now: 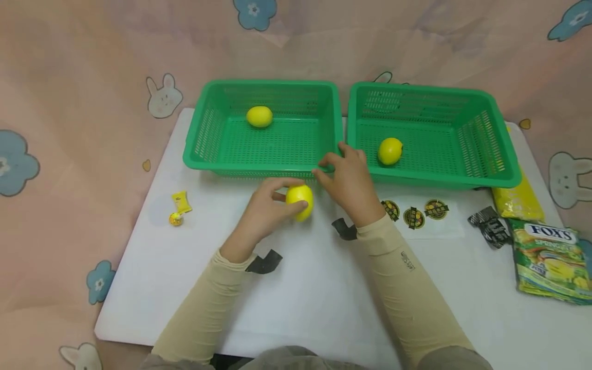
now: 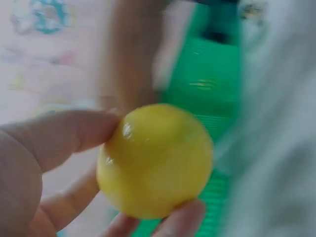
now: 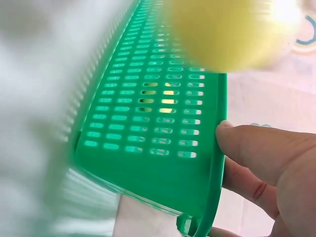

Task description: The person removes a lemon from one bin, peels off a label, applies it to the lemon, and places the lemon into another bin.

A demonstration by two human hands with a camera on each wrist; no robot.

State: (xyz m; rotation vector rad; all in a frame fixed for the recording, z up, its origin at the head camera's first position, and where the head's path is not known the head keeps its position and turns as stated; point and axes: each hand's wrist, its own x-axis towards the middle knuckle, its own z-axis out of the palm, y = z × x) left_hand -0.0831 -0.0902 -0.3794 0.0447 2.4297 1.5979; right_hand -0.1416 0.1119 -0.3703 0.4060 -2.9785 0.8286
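Observation:
My left hand (image 1: 265, 213) holds a yellow lemon (image 1: 299, 202) in front of the left green basket (image 1: 259, 167). In the left wrist view the thumb and fingertips press around the smooth lemon (image 2: 155, 160). At that basket's front right corner, my right hand (image 1: 349, 185) pinches the rim. The right wrist view shows the thumb (image 3: 247, 143) on the basket's rim (image 3: 220, 108), with fingers partly hidden behind it. Another lemon (image 1: 259, 117) lies inside the left basket, toward its back.
A second green basket (image 1: 439, 180) stands to the right, a lemon (image 1: 390, 151) inside. Small yellow sweets (image 1: 182, 202) lie at left. Round stickers (image 1: 413, 218), a black wrapper (image 1: 491, 227), a yellow packet (image 1: 520, 198) and a Fox's candy bag (image 1: 550, 259) lie at right on the white table (image 1: 305, 308).

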